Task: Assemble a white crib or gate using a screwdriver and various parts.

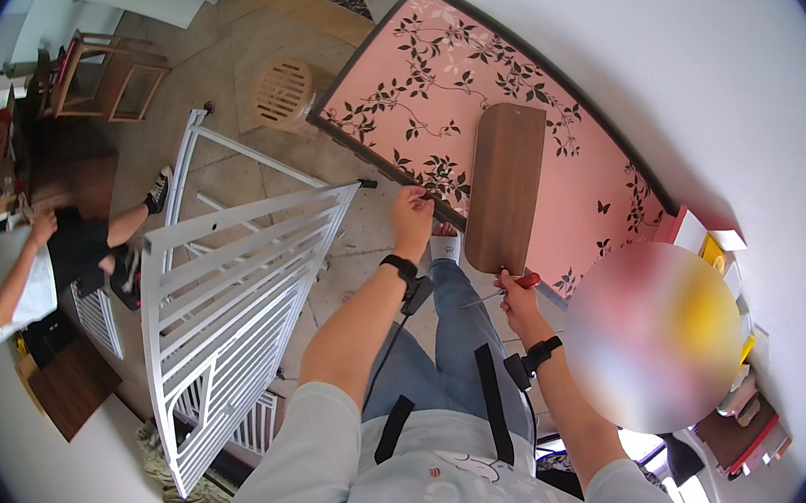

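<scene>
My right hand [521,310] is closed around a screwdriver [528,280] with a red handle; its thin shaft points left. This hand is at the near end of a brown wood-grain board [506,180] with rounded corners, which lies on a pink, leaf-patterned tabletop [432,69] with a dark rim. Farther left, my left hand [412,223] is raised beside the table's near edge, its fingertips pinched together. Whatever they hold, if anything, is too small to make out. Left of it stands a white slatted metal frame [259,298].
A round slatted wooden stool [286,93] stands beyond the frame. At the far left another person [14,281] sits near wooden chairs [110,81]. Boxes [694,230] line the table's right end by a blurred patch. Another brown board [75,383] is at lower left.
</scene>
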Available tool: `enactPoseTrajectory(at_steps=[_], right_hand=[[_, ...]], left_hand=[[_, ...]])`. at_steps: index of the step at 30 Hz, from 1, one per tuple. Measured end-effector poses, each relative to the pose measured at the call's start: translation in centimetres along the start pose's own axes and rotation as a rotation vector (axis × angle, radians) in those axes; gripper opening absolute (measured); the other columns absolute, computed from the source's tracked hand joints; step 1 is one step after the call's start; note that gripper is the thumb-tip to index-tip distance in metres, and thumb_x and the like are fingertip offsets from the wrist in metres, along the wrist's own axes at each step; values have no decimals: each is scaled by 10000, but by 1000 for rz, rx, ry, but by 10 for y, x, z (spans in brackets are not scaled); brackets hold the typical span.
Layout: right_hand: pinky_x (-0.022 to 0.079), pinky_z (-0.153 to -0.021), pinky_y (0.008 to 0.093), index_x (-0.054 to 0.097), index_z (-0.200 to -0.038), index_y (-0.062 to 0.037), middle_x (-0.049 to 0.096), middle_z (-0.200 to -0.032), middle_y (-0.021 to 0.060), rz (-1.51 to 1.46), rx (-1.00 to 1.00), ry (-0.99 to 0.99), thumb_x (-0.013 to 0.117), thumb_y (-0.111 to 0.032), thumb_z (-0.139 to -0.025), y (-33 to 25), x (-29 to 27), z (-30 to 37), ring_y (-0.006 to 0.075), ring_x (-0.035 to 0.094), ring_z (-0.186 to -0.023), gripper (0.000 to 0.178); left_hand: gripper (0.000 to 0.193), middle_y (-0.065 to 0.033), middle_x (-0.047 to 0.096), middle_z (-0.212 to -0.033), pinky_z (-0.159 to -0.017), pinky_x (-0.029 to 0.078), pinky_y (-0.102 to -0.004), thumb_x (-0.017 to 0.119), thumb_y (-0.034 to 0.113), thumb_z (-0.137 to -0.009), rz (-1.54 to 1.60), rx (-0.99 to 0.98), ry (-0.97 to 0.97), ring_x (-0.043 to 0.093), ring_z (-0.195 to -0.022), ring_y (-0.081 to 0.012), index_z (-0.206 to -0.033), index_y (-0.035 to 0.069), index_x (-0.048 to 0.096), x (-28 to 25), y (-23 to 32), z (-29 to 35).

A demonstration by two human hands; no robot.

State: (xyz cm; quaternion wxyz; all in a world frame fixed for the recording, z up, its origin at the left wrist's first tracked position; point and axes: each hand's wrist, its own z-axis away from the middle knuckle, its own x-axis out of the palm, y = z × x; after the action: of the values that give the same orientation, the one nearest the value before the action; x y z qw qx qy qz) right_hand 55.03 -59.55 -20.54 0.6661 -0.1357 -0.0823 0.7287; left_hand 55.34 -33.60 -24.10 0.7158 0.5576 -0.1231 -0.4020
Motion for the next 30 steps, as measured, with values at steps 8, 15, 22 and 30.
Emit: enactPoseTrajectory(at_steps=[8, 15, 22, 30], right_hand=[[286, -442, 228, 646, -938, -76, 647, -801, 25, -6, 89, -159, 647, -255, -934, 8, 52, 72, 66, 338, -471, 179], [261, -435, 217, 669, -1000, -36, 661, -825, 42, 378, -48, -531, 602, -447, -954, -29, 115, 128, 48, 310, -462, 418], [265, -458, 219, 689, -989, -19, 683, -840, 41, 795, -103, -983, 554, -516, -962, 6, 200, 284, 42, 326, -491, 516], [489, -874, 343, 653, -1187, -59, 684, -1045, 95, 1213, -575, -1172, 699, -494, -865, 54, 233, 364, 207, 614, -1017, 543]], left_hand=[[115, -68, 696, -813, -692, 524, -308, 695, 121, -844, -313, -115, -19, 668, -752, -158, -923, 52, 649, -187, -47, 100], [254, -108, 705, -920, -756, 534, -343, 721, 226, -831, -190, -219, 89, 682, -840, -223, -1008, 57, 652, -286, 50, 234], [563, -176, 677, -1039, -835, 521, -414, 750, 344, -825, -528, 303, 126, 655, -951, -330, -1226, 6, 547, -312, 144, 303], [185, -205, 675, -810, -631, 475, -437, 518, 132, -952, -387, 33, 209, 654, -753, -382, -900, 32, 665, -360, 122, 354]])
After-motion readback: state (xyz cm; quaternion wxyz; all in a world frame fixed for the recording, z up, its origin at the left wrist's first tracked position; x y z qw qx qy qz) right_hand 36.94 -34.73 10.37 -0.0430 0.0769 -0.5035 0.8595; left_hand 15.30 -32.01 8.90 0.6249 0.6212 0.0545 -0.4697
